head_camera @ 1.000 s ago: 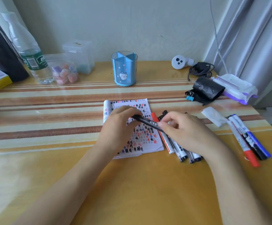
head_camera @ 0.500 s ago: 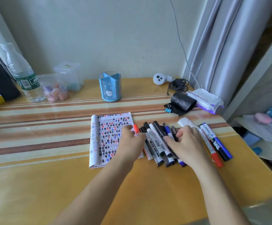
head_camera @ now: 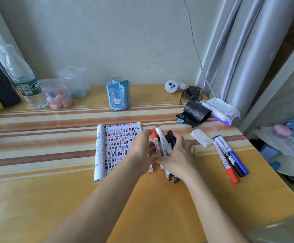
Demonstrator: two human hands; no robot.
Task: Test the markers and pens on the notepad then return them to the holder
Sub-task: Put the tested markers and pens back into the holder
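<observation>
I note markers [head_camera: 162, 143] bunched between both hands, just right of notepad [head_camera: 118, 142]; left hand [head_camera: 141, 149] cupped against bunch; right hand [head_camera: 177, 155] curled over it; holder [head_camera: 118, 96] well behind. Judgement: barrels light, stiff, slick, apt to fan out; grip mid-barrel.

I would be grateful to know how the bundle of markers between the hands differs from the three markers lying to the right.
The bundle of markers is gripped between the left hand and right hand, beside the notepad; the three markers lie untouched further right. The bundle is piled; the three lie flat, side by side. The bundle's red cap points away from the person, the trio's toward them. Both are outside the blue holder.
</observation>
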